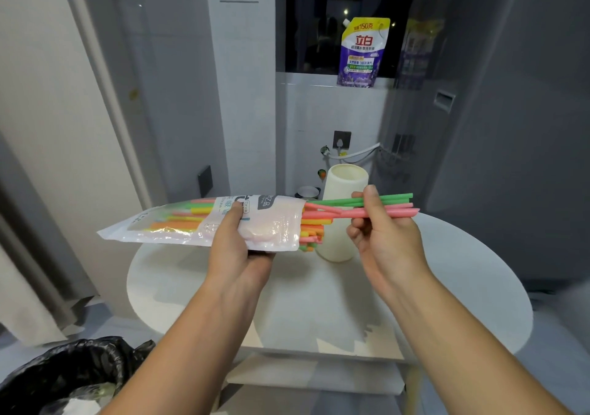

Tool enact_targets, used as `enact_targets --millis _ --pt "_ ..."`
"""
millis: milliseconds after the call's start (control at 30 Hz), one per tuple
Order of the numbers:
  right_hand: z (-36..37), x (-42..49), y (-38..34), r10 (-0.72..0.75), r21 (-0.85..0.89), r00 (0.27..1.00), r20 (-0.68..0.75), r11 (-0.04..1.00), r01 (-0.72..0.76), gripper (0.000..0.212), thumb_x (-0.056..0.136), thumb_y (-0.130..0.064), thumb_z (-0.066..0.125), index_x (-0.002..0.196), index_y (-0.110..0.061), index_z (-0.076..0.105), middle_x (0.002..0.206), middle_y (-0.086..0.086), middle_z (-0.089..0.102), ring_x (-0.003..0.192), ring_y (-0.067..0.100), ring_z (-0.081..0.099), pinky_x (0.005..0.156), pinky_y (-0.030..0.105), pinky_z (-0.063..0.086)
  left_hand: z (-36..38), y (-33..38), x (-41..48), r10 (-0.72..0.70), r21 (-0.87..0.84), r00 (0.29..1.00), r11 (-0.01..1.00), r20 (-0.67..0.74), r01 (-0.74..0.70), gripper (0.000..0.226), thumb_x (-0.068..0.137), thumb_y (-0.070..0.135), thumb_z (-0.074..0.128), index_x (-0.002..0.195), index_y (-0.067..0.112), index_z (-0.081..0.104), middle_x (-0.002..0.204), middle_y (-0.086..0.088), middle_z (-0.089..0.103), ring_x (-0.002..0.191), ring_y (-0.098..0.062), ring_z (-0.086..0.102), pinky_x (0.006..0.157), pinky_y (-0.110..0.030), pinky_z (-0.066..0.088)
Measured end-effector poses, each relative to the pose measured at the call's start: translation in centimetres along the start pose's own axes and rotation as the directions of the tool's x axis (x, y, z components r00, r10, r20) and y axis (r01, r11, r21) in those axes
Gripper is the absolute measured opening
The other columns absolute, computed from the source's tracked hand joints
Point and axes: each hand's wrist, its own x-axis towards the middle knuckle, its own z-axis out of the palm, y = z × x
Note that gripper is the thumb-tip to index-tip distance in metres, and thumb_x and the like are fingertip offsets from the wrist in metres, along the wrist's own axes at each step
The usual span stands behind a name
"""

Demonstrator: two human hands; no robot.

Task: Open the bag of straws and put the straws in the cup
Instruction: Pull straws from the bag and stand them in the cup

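My left hand (238, 245) grips a clear plastic bag of straws (178, 223), held level above the table with its open mouth facing right. Coloured straw ends stick out of that mouth. My right hand (381, 234) pinches a few pink and green straws (394, 205), drawn partway out of the bag and pointing right. A tall cream cup (346, 184) stands upright on the table just behind the bag's mouth and the pulled straws, its opening empty as far as I can see.
The round white table (463, 287) lies under both hands. A bin with a black liner (73, 373) sits at the lower left. A purple detergent pouch (362, 53) stands on the window ledge. A small bowl (308, 192) is behind the cup.
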Motion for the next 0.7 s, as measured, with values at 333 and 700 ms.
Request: enact_targets --millis 333,700 --pt "-0.3 0.2 0.0 -0.05 -0.045 0.999 0.0 0.998 0.05 0.018 0.09 -0.024 0.072 0.085 -0.007 0.07 0.062 -0.002 0.064 0.055 0.008 0.059 0.056 0.021 0.052 -0.2 -0.2 0.2 -0.004 -0.003 1.0 1.0 -0.008 0.004 0.014 0.102 0.019 0.064 0.116 0.016 0.067 0.096 -0.004 0.08 0.086 -0.021 0.076 0.077 -0.044 0.062" --pt "-0.6 1.4 -2.4 -0.03 -0.148 0.998 0.061 0.988 0.039 0.023 0.094 -0.018 0.068 0.092 0.005 0.069 0.08 0.012 0.075 0.068 0.019 0.073 0.062 0.026 0.061 -0.2 0.2 0.4 0.011 -0.02 1.0 1.0 -0.008 -0.011 0.014 0.102 0.019 0.065 0.116 0.017 0.067 0.102 -0.005 0.079 0.091 -0.022 0.076 0.086 -0.047 0.061"
